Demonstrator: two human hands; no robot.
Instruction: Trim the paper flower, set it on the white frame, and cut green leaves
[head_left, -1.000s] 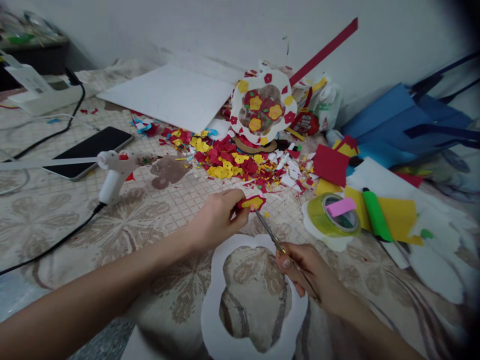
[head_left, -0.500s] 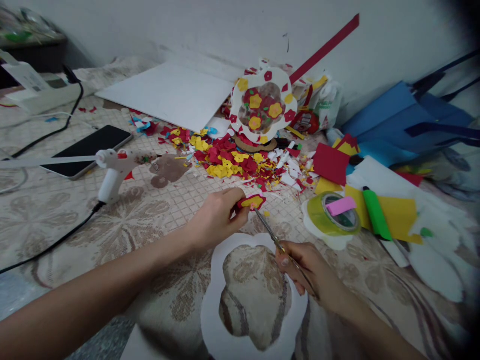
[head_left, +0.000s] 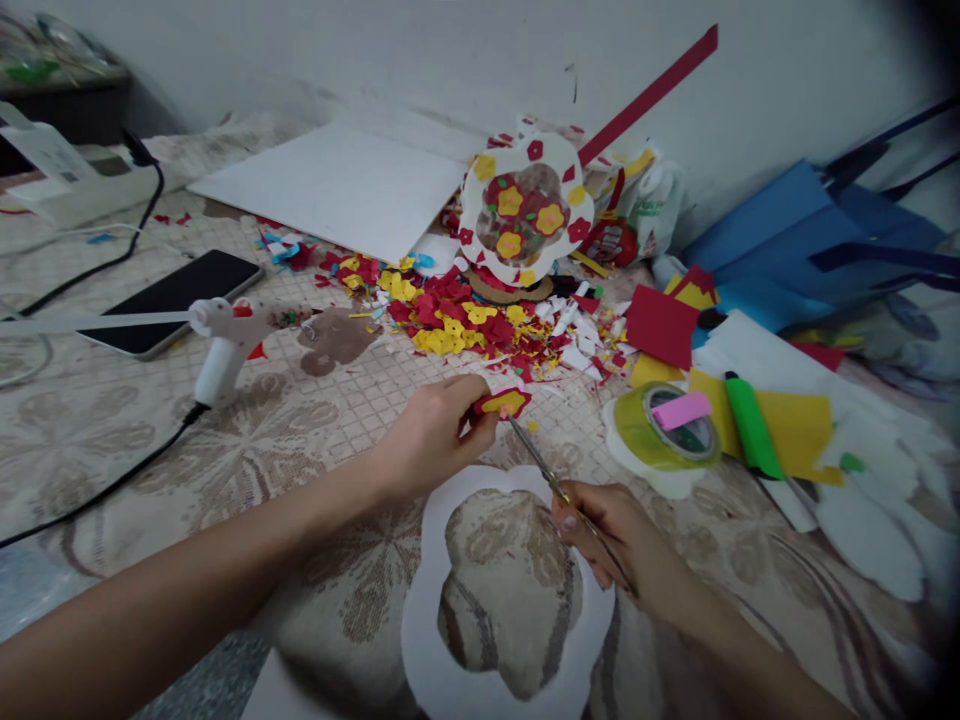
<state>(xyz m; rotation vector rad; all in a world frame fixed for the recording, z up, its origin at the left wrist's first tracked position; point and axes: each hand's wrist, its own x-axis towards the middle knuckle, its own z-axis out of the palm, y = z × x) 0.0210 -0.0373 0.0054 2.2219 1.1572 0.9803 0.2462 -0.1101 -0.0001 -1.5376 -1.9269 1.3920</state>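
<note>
The left hand (head_left: 442, 425) pinches a flower (head_left: 512, 401) between its fingers. The right hand (head_left: 615, 530) clamps its fingers on a metal tool (head_left: 535, 455); a white frame (head_left: 427, 590) lies below them.

White frame (head_left: 421, 600) cut off at bottom edge; right hand (head_left: 619, 530) partly hides metal tool (head_left: 534, 454).

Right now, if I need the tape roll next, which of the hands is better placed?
Probably the right hand: it is nearer the tape roll, though it holds a slim metal tool. The left hand is farther off and pinches the red-and-yellow flower.
</note>
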